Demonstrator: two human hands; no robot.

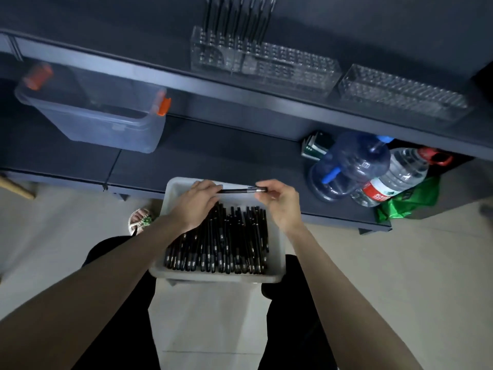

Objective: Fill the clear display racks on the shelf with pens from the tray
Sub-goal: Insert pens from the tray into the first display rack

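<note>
I have one black pen (241,190) held level between my two hands, above the far end of the white tray (277,259). My right hand (280,202) pinches the clip end with thumb and fingertips, closed on it. My left hand (196,202) takes the other end, its fingers curled over the tip, so its grip on the pen is likely but partly hidden from me.

The risk I see starts here: the pinch at each end is light, and if I let go with one hand before the other has a firm hold, the pen could drop back into the pile or off the tray edge to the floor. The tray sits on something low between my knees, and a nudge from a forearm might tip it. Reaching up, I could knock the standing pens (240,17) in the left rack (266,62), since it is clear and hard to judge against the dark shelf (133,68).

Counting: one pen in hand; a dense heap of loose pens (221,241) in the tray, too many and too overlapped to count. Two clear racks on the shelf, the left one holding roughly eight pens at its left end, the right rack (402,94) with none that I can see. One tray.
</note>
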